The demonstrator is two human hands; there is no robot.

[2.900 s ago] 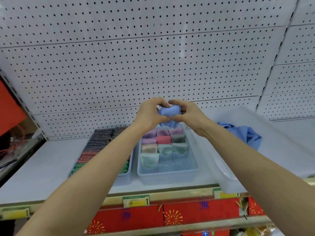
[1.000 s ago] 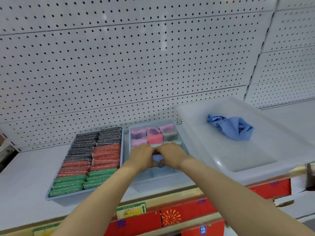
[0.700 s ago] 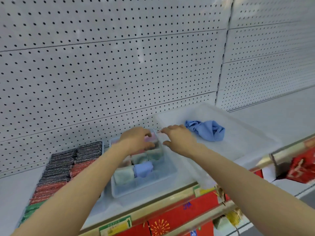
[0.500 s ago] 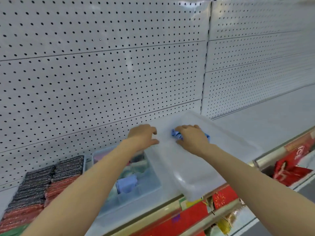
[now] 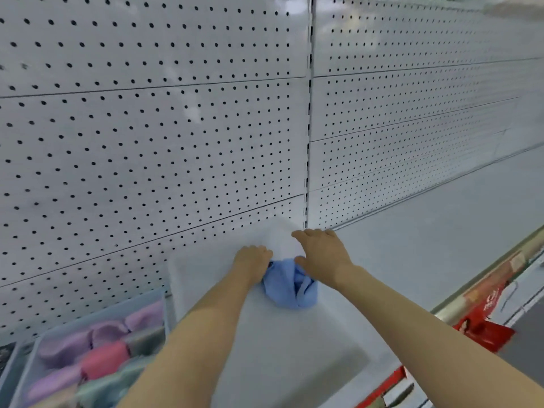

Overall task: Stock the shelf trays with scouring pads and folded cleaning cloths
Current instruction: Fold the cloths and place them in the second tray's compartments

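1. I see both of my hands meeting just below the centre of the frame, over the white tray [image 5: 294, 343] that fills the lower middle.
2. My left hand [image 5: 253, 260] has its fingers curled down onto the left edge of the crumpled blue cloth [image 5: 287, 285], gripping it.
3. My right hand [image 5: 322, 254] lies over the cloth's upper right edge with fingers spread and fairly straight; the thumb touches the fabric, but I cannot tell whether it pinches.
4. The blue cloth sits bunched, not folded, inside the white tray, towards its far end, between my two wrists.
5. At the lower left of the frame is the divided tray [image 5: 97, 316], blurred, with rolled cloths in its compartments: purple ones [image 5: 63, 347] at the back and left, a pink one [image 5: 104, 359] in the middle, pale green [image 5: 103, 387] nearer me.
6. White pegboard [image 5: 153, 136] fills the upper half of the frame.
7. The shelf [image 5: 426, 245] runs off to the right, with red packaging [image 5: 482, 334] hanging below its front edge.
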